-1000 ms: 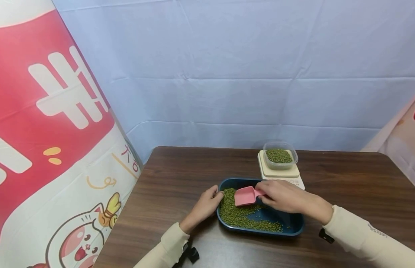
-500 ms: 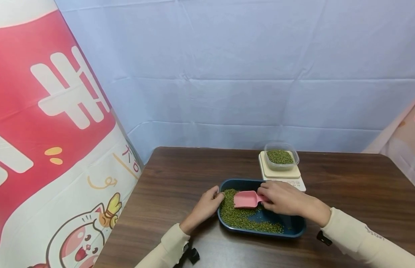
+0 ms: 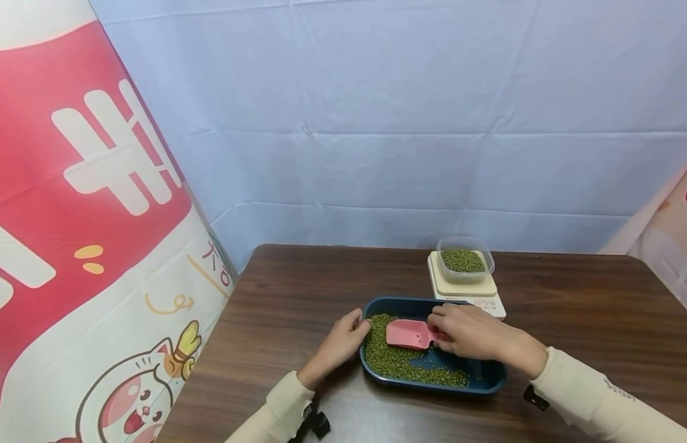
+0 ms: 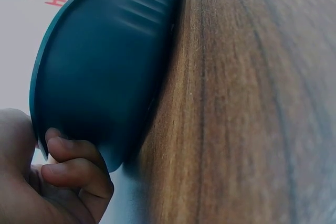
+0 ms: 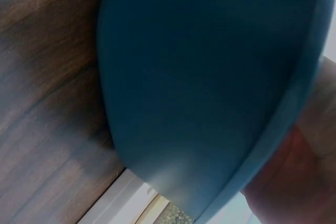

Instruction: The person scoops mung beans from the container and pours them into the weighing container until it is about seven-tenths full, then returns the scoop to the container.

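Observation:
My right hand [image 3: 473,332] grips the handle of a pink scoop [image 3: 405,333] over the dark blue tray [image 3: 490,383]. A few green beans show in the scoop's pan. More green beans [image 3: 390,363] are heaped at the tray's left end and along its near side. My left hand [image 3: 339,341] holds the tray's left rim, thumb on top. The left wrist view shows curled fingers [image 4: 79,169] under the rim, against the outer wall [image 4: 94,66]. In the right wrist view the tray's wall [image 5: 205,87] hides most of the right hand [image 5: 294,182].
Behind the tray stands a white kitchen scale [image 3: 492,304] carrying a clear plastic container [image 3: 466,278] with green beans in it. The wooden table [image 3: 299,283] ends at a pale cloth backdrop [image 3: 349,166]. A printed banner [image 3: 155,307] hangs at the left.
The scoop has shifted slightly toward me and its pan has tilted, so a few beans now show inside. My left hand keeps its hold on the rim.

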`<state>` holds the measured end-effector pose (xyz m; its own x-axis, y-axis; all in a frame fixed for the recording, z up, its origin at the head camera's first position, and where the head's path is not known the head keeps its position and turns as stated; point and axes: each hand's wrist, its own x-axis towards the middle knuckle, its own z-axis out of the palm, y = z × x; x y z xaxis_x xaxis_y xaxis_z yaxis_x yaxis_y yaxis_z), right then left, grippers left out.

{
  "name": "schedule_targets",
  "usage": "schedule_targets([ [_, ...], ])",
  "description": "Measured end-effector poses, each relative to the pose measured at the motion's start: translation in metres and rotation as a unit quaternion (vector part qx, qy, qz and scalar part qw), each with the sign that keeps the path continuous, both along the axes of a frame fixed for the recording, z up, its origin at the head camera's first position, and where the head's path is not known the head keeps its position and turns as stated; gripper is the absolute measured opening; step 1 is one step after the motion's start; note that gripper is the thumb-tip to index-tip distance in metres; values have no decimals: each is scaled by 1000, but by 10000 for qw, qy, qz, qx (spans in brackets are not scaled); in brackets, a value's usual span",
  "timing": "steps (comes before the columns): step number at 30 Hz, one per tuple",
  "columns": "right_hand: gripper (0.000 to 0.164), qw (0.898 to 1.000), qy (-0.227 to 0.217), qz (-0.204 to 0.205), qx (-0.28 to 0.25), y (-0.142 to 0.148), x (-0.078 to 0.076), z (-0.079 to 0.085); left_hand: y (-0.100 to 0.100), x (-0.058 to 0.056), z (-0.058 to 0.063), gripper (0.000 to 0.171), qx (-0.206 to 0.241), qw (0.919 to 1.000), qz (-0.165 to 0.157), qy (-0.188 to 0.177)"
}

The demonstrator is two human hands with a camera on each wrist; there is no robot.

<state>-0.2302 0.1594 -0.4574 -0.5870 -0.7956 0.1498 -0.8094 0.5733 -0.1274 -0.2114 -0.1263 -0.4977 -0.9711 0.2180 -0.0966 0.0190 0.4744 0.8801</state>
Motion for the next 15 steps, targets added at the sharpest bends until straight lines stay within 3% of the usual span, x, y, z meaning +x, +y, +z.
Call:
schedule_targets([
  [7,17,9999,-19,-118,-81,2,1,-1,-2,0,-1,31,190,9998,-51,8],
  [15,11,9985,-273,-434,-180,8,1,1,-5,-2,-4,34,-36,9997,-105,195],
])
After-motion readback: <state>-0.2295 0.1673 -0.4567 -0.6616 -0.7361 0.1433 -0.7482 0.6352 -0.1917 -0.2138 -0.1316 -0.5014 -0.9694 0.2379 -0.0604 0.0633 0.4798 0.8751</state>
